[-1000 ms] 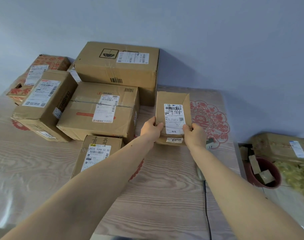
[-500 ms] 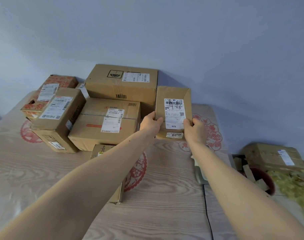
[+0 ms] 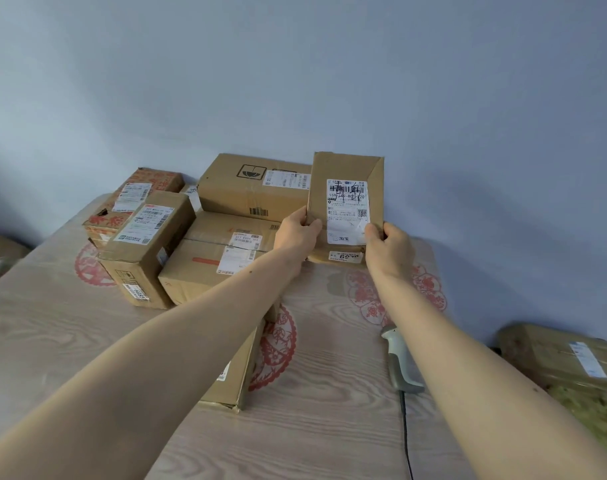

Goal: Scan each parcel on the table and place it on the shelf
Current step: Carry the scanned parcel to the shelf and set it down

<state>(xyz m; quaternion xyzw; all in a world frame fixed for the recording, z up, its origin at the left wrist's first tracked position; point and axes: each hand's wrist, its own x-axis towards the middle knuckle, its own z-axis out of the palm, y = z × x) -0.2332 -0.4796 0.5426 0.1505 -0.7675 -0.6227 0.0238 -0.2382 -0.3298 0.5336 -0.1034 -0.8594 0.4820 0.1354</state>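
A small brown parcel [image 3: 343,174] with a white label is held upright above the table, label facing me. My left hand [image 3: 297,233] grips its left edge and my right hand [image 3: 388,247] grips its lower right edge. A grey handheld scanner [image 3: 400,362] lies on the table [image 3: 329,427] under my right forearm, its cable running toward me. Several other parcels sit at the table's back left, among them a large box [image 3: 253,188] against the wall and a flat box [image 3: 233,379] partly hidden under my left arm.
A red-printed carton [image 3: 136,192] and a tall box [image 3: 146,244] stand at the far left of the pile. Off the table's right edge lies another labelled parcel [image 3: 565,355] beside something yellow-green. A blue-grey wall rises behind the table.
Both hands have lifted the small parcel higher off the table, and my view has tilted upward, so the pile and the scanner sit lower in the frame.
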